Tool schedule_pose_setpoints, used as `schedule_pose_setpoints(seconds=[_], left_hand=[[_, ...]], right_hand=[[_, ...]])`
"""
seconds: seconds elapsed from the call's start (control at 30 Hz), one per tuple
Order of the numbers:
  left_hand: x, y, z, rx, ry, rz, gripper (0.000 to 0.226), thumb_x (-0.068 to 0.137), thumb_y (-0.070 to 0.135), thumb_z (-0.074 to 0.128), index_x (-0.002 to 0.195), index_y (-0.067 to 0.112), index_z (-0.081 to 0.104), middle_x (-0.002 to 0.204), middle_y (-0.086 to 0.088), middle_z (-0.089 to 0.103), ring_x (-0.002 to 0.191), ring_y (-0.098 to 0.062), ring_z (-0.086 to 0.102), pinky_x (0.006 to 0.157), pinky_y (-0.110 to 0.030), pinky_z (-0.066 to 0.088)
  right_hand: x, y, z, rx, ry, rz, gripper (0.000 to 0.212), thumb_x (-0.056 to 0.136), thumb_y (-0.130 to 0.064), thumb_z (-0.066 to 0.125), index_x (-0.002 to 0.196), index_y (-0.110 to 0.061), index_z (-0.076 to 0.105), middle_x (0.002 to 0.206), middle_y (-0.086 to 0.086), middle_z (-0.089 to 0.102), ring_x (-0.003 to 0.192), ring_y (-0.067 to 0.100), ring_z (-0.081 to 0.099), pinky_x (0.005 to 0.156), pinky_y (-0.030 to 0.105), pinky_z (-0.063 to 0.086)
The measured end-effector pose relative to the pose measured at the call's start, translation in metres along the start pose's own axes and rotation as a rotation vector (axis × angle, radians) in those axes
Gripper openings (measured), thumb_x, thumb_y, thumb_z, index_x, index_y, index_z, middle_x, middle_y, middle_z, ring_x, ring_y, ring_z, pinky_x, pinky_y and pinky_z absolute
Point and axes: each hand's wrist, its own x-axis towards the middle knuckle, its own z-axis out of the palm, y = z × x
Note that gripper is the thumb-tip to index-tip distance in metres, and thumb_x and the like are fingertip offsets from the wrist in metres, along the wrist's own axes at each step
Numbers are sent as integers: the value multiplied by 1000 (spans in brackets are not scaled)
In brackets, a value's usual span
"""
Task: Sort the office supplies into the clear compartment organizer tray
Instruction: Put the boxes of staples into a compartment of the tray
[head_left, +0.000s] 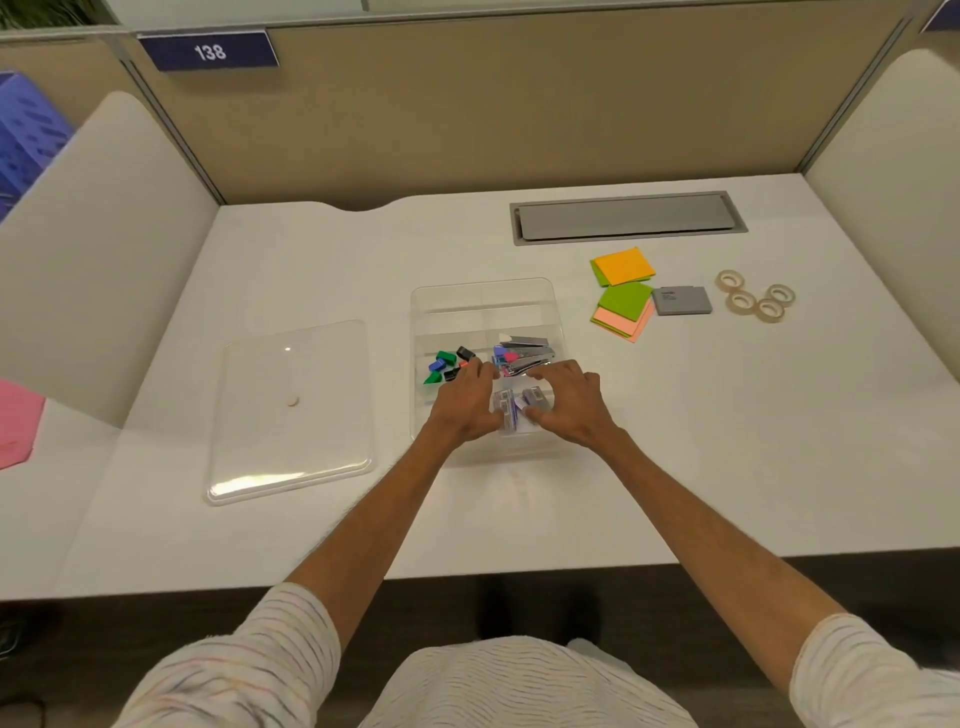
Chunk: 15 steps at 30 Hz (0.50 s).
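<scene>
Clear plastic compartment organizer tray (483, 296) sits mid-frame on the white worktop (675, 441), maybe half done: small coloured clips (445, 364) and metal staplers (525, 356) are in. Left hand (462, 408) and right hand (569, 408) both have a grip closed on small clear-and-purple boxes (515, 410) in its near compartment. Still out, right of frame: bright sticky-note pads (623, 291), flat grey box (681, 300), clear tape rolls (756, 300). Blue sign (210, 51) upper left reads "138".

Staple boxes (508, 410) partly behind fingers (553, 372).

My one view sits on the head, looking forward and down over the table (675, 441); close, wide-angled; hands near centre.
</scene>
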Motion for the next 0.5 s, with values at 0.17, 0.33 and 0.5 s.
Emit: schedule_pose_setpoints(seconds=[0.17, 0.33, 0.5], left_hand=[[7, 7, 1, -12, 39, 19, 48, 91, 38, 59, 131, 14, 47, 130, -7, 51, 109, -23, 58, 85, -35, 52], [12, 18, 1, -34, 74, 57, 40, 98, 35, 49, 131, 13, 47, 128, -8, 53, 109, -23, 57, 87, -36, 52], [21, 23, -2, -24, 82, 109, 34, 102, 33, 40, 126, 12, 51, 127, -8, 53, 108, -23, 57, 88, -37, 52]], right_hand=[[-2, 4, -4, 5, 72, 9, 49, 86, -39, 64, 130, -22, 55, 137, -1, 54, 130, 19, 42, 99, 40, 34], [-5, 10, -13, -7, 136, 34, 49, 86, -36, 64, 130, -21, 53, 131, -2, 58, 124, 19, 45, 95, 40, 36], [-6, 16, -23, -7, 189, 88, 49, 86, -35, 64, 131, -20, 51, 129, -1, 58, 124, 21, 46, 95, 40, 36]])
